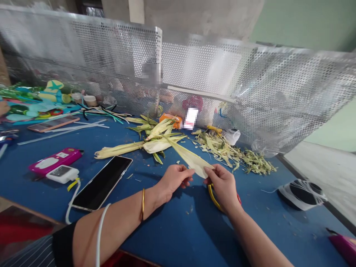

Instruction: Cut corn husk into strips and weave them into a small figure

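Between my hands, above the blue table, is a pale corn husk leaf [191, 158] with a long tip pointing up and left. My right hand [221, 181] pinches its near right corner. My left hand [178, 178] is closed at the leaf's lower left edge, thumb and fingertips together on it. Under my right hand lie scissors with a yellow and red handle [213, 198], mostly hidden. Beyond my left hand rests a pile of whole corn husks [158, 142]. Behind my right hand spreads a heap of husk scraps [219, 146].
A dark-screened phone [102, 183], a purple power bank [55, 161] and a white cabled device [62, 173] lie left. A spool of white thread [302, 194] sits right. Perforated metal panels [200, 70] border the back. Strips, bottles and foam pieces [52, 105] crowd the far left.
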The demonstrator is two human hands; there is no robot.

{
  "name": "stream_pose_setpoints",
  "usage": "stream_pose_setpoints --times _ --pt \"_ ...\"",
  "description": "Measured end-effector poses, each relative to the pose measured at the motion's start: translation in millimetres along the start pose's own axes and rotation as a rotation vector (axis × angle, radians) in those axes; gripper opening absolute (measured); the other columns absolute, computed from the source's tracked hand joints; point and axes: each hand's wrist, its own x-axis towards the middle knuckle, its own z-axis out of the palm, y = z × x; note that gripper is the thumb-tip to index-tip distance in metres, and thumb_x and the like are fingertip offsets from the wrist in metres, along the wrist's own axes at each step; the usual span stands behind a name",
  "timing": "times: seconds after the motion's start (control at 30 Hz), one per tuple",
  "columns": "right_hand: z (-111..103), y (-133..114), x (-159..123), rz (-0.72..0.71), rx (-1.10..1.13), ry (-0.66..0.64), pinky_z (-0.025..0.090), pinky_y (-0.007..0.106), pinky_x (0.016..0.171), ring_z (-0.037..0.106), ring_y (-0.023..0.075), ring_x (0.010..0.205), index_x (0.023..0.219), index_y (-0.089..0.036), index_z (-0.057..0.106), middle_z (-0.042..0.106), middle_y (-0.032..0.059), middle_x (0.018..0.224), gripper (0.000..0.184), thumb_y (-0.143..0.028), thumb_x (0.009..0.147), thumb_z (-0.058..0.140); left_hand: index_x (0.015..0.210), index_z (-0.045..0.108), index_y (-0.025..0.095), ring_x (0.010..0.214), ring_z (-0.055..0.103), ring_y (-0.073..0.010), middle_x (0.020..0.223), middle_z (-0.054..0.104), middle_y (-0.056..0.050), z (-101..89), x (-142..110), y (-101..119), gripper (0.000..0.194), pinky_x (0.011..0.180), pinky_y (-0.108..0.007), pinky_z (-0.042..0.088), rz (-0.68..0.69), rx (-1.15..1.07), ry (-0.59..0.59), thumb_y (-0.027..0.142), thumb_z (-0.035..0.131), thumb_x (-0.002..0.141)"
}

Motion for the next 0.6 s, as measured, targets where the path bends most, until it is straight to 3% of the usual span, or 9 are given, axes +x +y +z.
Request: stream_pose_setpoints --times 0.1,0.13,0.23,0.3,0.4,0.47,0.53,0.6 --pt "-7 -4 2 -0.101 -0.208 0.021 0.037 0.024 0.051 0.052 0.0137 0.048 0.067 -0.020 0.058 0.055 -0.0042 0.048 0.028 -0.044 0.081 0.061 0.058 0.055 0.017 0.048 0.049 -0.0116 0.052 0.055 0.001 -0.9 -7 4 0.038 0.050 -0.026 0.037 0.184 0.144 -0.122 0.049 0.063 0.079" --pt "-8 -6 1 -0.143 -0.278 -0.001 0.037 0.024 0.051 0.051 0.0133 0.048 0.066 -0.021 0.057 0.055 -0.0040 0.048 0.027 -0.042 0.083 0.059 0.060 0.056 0.018 0.051 0.050 -0.0124 0.053 0.055 0.001 -1.5 -9 6 0.034 0.053 -0.027 0.039 0.310 0.237 -0.079 0.045 0.065 0.079" --pt "-10 -10 -2 -0.291 -0.454 -0.136 0.035 0.023 0.053 0.049 0.0124 0.050 0.067 -0.021 0.057 0.056 -0.0037 0.052 0.027 -0.038 0.088 0.054 0.073 0.065 0.018 0.074 0.059 -0.0176 0.073 0.066 -0.002 -4.8 -14 11 0.011 0.073 -0.030 0.043 0.742 0.625 0.242 0.027 0.069 0.077" --pt "-9 -12 -5 -0.375 -0.514 -0.207 0.034 0.022 0.054 0.049 0.0124 0.053 0.068 -0.021 0.055 0.055 -0.0033 0.055 0.028 -0.036 0.091 0.050 0.087 0.070 0.021 0.090 0.060 -0.0214 0.086 0.069 -0.004 -8.2 -12 13 0.012 0.084 -0.033 0.042 0.868 0.817 0.307 0.020 0.069 0.076" --pt "-7 -11 -7 -0.455 -0.549 -0.257 0.035 0.021 0.056 0.050 0.0124 0.057 0.070 -0.021 0.054 0.055 -0.0024 0.060 0.030 -0.034 0.095 0.044 0.093 0.072 0.023 0.094 0.061 -0.0236 0.094 0.072 -0.003 -12.7 -5 12 0.021 0.083 -0.034 0.042 0.727 0.936 0.191 0.026 0.074 0.073" --pt "-6 -11 -7 -0.478 -0.559 -0.267 0.034 0.021 0.056 0.049 0.0122 0.057 0.071 -0.021 0.054 0.055 -0.0022 0.062 0.031 -0.035 0.096 0.042 0.083 0.071 0.023 0.078 0.063 -0.0196 0.077 0.070 -0.001 -13.9 -2 10 0.010 0.070 -0.029 0.042 0.538 0.879 0.024 0.030 0.066 0.079" --pt "-7 -12 -6 -0.465 -0.555 -0.246 0.034 0.021 0.055 0.048 0.0120 0.056 0.067 -0.021 0.050 0.053 -0.0025 0.061 0.036 -0.038 0.097 0.041 0.068 0.064 0.020 0.059 0.058 -0.0149 0.059 0.060 0.002 -14.1 -1 8 0.020 0.058 -0.026 0.039 0.361 0.737 -0.104 0.033 0.060 0.082" --pt "-12 -14 -2 -0.406 -0.542 -0.228 0.035 0.022 0.057 0.050 0.0124 0.057 0.067 -0.021 0.049 0.054 -0.0024 0.060 0.038 -0.040 0.098 0.037 0.060 0.056 0.019 0.048 0.050 -0.0118 0.051 0.051 0.004 -14.3 0 8 0.027 0.050 -0.024 0.037 0.242 0.576 -0.135 0.037 0.060 0.080"
